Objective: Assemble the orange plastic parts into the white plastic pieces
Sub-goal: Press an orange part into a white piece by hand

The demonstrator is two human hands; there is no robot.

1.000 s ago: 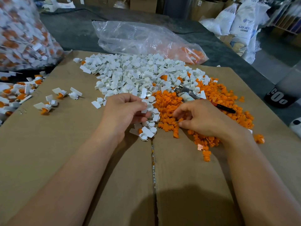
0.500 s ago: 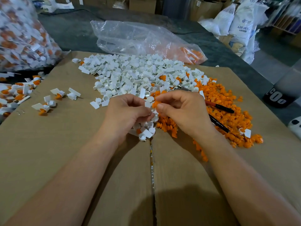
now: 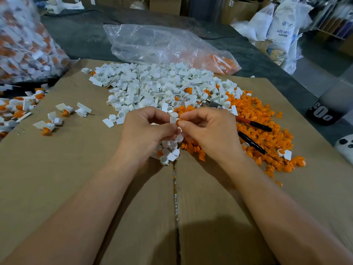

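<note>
Both hands up over the cardboard sheet (image 3: pixel 80 188) now, meeting just above the seam. My left hand (image 3: pixel 147 131) has its fingertips pinched tight on a white plastic piece (image 3: pixel 173 119), tab side up, holding it steady so the socket faces across. My right hand (image 3: pixel 208 131) comes in from the other side, thumb and forefinger closed on an orange plastic part (image 3: pixel 178 122), pressed right against the white one. Looks to me like the push-in step, though I can't tell if it has seated yet.

Supply is close by on purpose: the white pile (image 3: pixel 158 88) sits just beyond my knuckles, the orange pile (image 3: pixel 263 121) spreads to the right, so each hand reaches its own side. Finished pieces (image 3: pixel 49 125) lie well apart on the left, clear of the raw stock. A pair of black-handled pliers (image 3: pixel 252 131) rests on the orange heap, untouched. Plenty of loose parts left, so this job looks far from finished.
</note>
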